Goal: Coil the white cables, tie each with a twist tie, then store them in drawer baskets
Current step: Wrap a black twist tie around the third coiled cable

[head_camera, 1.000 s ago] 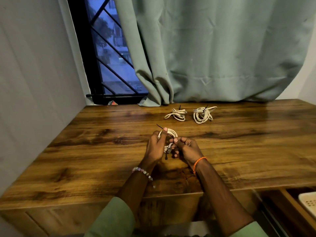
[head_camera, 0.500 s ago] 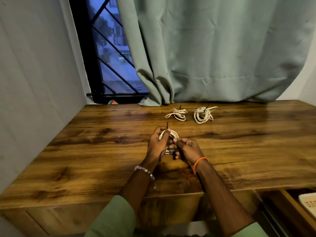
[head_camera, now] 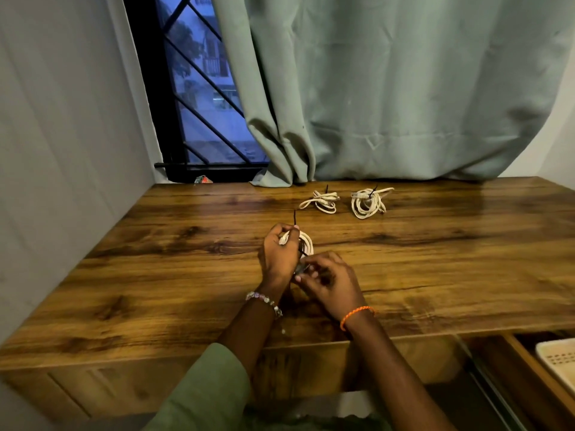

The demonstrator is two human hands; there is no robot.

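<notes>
My left hand grips a coiled white cable just above the wooden desk. A black twist tie runs round the coil and its upper end sticks up past my left fingers. My right hand pinches the tie's lower end against the coil. Two more white coils lie at the back of the desk, each with a black tie: one coil on the left, the other coil on the right.
A white perforated basket sits in an open drawer at the lower right, below the desk edge. A green curtain hangs behind the desk, a barred window is at the back left, and a wall stands on the left.
The tie's upper end swung from leaning left to pointing straight up. My right hand slid down and toward me along the coil. The two far coils stayed put.
</notes>
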